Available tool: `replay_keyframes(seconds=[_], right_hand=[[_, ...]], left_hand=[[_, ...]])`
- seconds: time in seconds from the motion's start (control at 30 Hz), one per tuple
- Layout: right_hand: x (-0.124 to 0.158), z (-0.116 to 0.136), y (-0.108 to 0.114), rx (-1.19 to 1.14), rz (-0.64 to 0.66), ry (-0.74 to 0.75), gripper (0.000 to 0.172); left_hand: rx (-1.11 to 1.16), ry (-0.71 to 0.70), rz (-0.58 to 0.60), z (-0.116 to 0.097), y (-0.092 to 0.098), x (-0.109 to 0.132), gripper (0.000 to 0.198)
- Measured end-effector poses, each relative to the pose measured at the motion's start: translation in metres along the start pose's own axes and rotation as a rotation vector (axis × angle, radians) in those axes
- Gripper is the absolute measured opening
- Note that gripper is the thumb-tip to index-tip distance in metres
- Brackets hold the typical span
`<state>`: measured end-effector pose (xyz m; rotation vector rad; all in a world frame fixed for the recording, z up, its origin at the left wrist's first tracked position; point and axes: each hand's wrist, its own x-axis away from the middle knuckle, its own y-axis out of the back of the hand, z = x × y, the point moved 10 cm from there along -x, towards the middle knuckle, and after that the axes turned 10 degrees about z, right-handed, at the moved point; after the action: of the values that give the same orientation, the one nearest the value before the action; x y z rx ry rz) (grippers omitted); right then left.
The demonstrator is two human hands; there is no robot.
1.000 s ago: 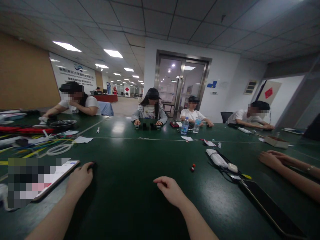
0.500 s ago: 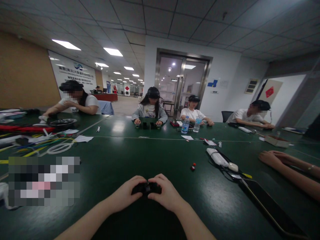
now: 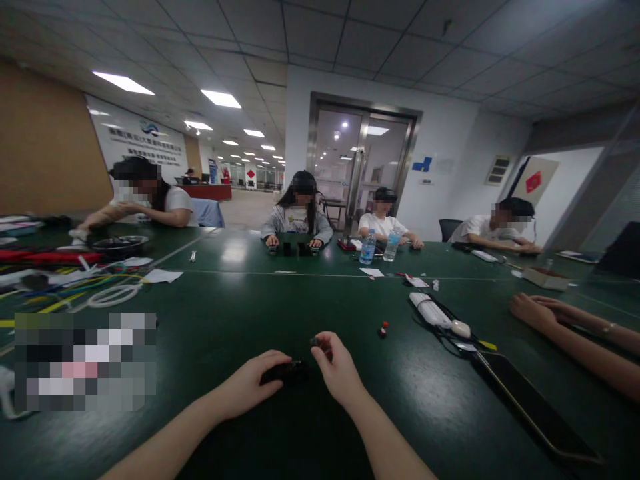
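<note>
My left hand (image 3: 253,383) is closed on a small black object (image 3: 295,371), low over the green table in front of me. Its kind is hard to make out against the dark surface; a shiny bit shows near its upper edge. A little to the right and farther forward, my right hand (image 3: 339,370) pinches a tiny dark piece (image 3: 315,342) between thumb and fingers. A gap lies between that piece and the black object. Beyond my right hand, a small red-topped dark item (image 3: 383,329) stands on the table.
At right lie a white power strip (image 3: 430,310), a white rounded case (image 3: 461,329) and a dark phone-like slab (image 3: 537,407). A neighbour's forearms (image 3: 565,327) rest nearby. Cables (image 3: 114,295) spread at left. Two water bottles (image 3: 368,248) stand before seated people across the table.
My right hand has come away from the black object, moving right and forward with a tiny dark piece. My left hand stays on the object. The view has shifted slightly.
</note>
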<state>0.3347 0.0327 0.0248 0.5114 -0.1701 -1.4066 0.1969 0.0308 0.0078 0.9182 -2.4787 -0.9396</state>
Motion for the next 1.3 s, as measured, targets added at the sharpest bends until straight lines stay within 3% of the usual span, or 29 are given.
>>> replay_keyframes(seconds=[0.27, 0.53, 1.3], right_hand=[[0.0, -0.034, 0.031, -0.198, -0.164, -0.134, 0.027], [0.0, -0.038, 0.03, -0.185, -0.142, -0.19, 0.032], [-0.003, -0.043, 0.025, -0.215, -0.125, -0.15, 0.03]], left_hand=[[0.029, 0.014, 0.014, -0.003, 0.001, 0.002, 0.036], [0.014, -0.013, 0.028, -0.007, -0.001, 0.002, 0.035], [0.029, -0.008, 0.043, -0.009, 0.0, 0.004, 0.035]])
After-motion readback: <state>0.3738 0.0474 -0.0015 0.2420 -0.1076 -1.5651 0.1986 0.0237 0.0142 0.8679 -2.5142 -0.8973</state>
